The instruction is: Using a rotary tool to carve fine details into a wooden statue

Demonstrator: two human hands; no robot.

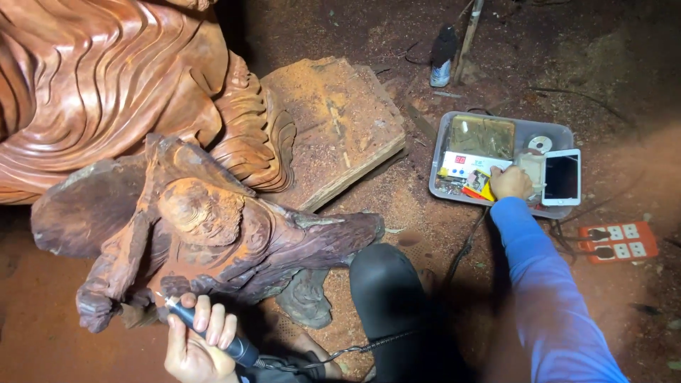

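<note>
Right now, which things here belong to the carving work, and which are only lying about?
In use:
- rotary tool in the left hand
- dark wood carving
- grey tray, right hand reaching in

Lying about:
- wooden slab
- spray bottle
- orange power strip
- tablet

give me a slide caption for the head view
Left hand grips a rotary carving tool beside a reddish wood carving; right hand reaches into a grey tray.

Your left hand (195,347) sits just below the carving (198,227); your right hand (511,183) is in the tray (496,206), tablet (562,177) right beside it.
</note>
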